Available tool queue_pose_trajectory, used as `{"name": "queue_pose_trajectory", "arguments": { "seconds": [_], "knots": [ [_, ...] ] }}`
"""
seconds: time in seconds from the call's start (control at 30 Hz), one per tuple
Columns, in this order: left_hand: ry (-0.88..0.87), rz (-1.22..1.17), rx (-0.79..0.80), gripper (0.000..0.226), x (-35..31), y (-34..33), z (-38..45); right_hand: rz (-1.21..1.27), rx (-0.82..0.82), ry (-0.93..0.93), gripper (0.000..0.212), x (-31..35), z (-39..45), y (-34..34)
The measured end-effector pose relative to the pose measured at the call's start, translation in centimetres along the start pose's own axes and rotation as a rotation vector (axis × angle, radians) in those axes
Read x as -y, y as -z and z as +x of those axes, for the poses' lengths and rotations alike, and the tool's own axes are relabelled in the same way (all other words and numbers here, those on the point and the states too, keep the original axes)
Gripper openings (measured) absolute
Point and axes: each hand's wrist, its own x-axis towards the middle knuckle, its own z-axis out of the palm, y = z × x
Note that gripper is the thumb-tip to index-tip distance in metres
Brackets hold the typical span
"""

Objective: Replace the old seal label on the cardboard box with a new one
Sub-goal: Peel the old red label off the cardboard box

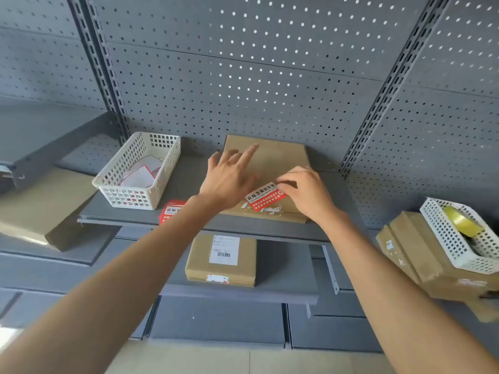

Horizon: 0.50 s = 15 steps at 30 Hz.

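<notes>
A flat cardboard box lies on the grey shelf. A red and white seal label sits tilted near the box's front edge, above torn white remains of an older label. My right hand pinches the label's right end with fingertips and thumb. My left hand rests flat on the box just left of the label, fingers spread, holding nothing. A stack of red labels lies on the shelf, partly hidden by my left forearm.
A white plastic basket with paper scraps stands at the shelf's left. Another box with a barcode label lies on the lower shelf. At right, a white basket holding a tape roll rests on stacked boxes. Pegboard wall behind.
</notes>
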Motion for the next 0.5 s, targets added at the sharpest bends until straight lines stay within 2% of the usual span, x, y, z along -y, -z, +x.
{"name": "queue_pose_trajectory", "arguments": {
  "seconds": [0.13,0.3,0.5],
  "knots": [
    [-0.129,-0.082,-0.108,0.023,-0.4,-0.9,-1.0,0.037,0.026,-0.024,0.018,-0.1,0.2,0.3],
    [-0.121,-0.129,-0.066,0.029,-0.8,-2.2,-2.0,0.028,0.027,-0.004,0.016,0.1,0.8,0.0],
    [-0.094,-0.136,-0.100,0.024,-1.2,-2.2,-2.1,-0.022,0.062,0.011,0.015,0.5,1.5,0.1]
  ]
}}
